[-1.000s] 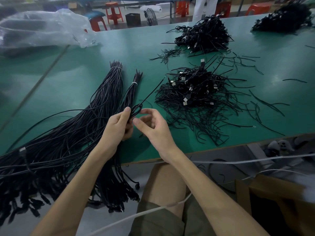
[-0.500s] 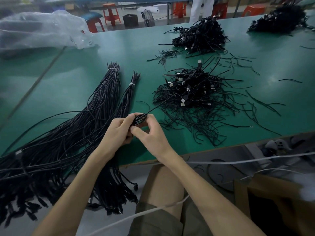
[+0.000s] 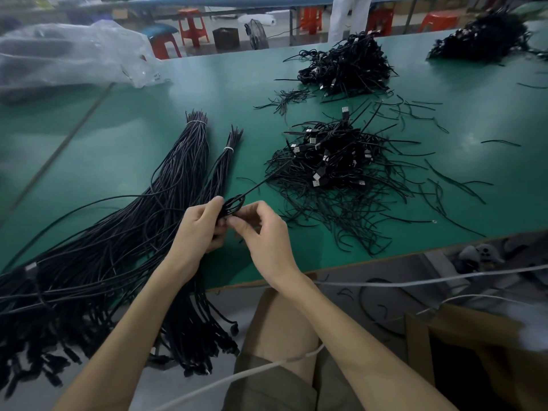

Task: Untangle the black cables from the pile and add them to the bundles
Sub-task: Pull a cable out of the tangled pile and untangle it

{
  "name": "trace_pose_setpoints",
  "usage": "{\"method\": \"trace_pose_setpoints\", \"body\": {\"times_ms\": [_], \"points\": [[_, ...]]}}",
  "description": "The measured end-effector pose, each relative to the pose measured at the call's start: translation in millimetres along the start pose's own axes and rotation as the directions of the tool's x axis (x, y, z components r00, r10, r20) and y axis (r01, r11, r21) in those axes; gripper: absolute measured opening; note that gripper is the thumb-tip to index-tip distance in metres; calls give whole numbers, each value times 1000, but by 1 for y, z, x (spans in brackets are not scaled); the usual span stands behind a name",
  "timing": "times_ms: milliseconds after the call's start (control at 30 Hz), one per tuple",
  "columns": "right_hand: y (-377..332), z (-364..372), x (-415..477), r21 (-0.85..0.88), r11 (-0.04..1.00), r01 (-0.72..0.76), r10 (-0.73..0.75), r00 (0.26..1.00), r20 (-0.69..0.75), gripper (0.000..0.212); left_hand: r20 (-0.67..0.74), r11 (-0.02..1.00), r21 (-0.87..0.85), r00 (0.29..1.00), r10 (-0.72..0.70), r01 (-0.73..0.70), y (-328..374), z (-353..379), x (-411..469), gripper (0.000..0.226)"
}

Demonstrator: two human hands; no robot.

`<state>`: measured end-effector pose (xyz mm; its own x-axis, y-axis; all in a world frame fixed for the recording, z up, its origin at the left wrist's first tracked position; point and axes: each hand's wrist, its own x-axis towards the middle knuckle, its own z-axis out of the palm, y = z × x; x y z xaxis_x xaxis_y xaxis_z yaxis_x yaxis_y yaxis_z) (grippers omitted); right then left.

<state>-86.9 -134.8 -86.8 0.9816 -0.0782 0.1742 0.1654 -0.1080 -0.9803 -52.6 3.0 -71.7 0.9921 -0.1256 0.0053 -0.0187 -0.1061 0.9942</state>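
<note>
**Three piles, two bundles, one cable in hand**

Three tangled piles on the table [image 3: 133, 114]: near pile [image 3: 335, 161], middle pile [image 3: 347, 63], far pile [image 3: 483, 40]. Two tied bundles, thick bundle [image 3: 189, 161] and thin bundle [image 3: 224, 170], one white tie [image 3: 195, 122] apiece. Two hands, left hand [image 3: 198, 229] and right hand [image 3: 264, 235], both on one looped cable [image 3: 232, 203]. One plastic bag [image 3: 74, 54]. At least four red stools [image 3: 191, 23] behind.

- I see my left forearm reaching up from the lower left, bare, with the wrist nearly straight.
- My left grip [image 3: 198, 229] has its fingers curled round a small coiled black cable [image 3: 232, 204], thumb raised along the coil's side.
- My right forearm comes in from the lower right, also bare.
- My right grip [image 3: 264, 235] has its fingers curled, pinching the same coil from the right.
- The two grips meet at the fingertips.
</note>
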Motion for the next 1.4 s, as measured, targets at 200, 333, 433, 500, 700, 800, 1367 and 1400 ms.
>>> {"method": "trace_pose_setpoints", "body": {"times_ms": [200, 333, 433, 500, 700, 800, 1367, 1400], "points": [[-1, 0, -1, -45, 997, 65, -65, 998, 2, 14, 6, 999, 13, 999, -36, 36, 0, -1, 1, 59], [-1, 0, -1, -47, 997, 60, -60, 998, 5, 12, 14, 999, 25, 999, -35, 35, 2, -2, 0, 59], [-1, 2, 0, -61, 997, 50, -49, 999, 8, 11, 35, 999, 40, 999, -32, 30, 4, -3, 0, 60], [-1, 3, -1, -89, 994, 70, -69, 998, 7, 18, 36, 998, 49, 999, -29, 28, 4, -3, 0, 60], [0, 5, -2, -171, 973, 156, -163, 986, -32, 17, 39, 999, 41, 999, -34, 33, 4, -3, 0, 57], [4, 5, -2, -199, 960, 199, -209, 977, -30, 18, 46, 998, 45, 998, -35, 33, 4, -3, 0, 55], [-36, -19, -6, -503, 710, 492, -538, 841, 63, 16, 246, 911, 282, 940, 235, -301, 37, -20, -27, 31], [-40, -21, -5, -507, 691, 516, -561, 825, 75, 16, 290, 925, 234, 930, 227, -299, 41, -25, -27, 36]]}}
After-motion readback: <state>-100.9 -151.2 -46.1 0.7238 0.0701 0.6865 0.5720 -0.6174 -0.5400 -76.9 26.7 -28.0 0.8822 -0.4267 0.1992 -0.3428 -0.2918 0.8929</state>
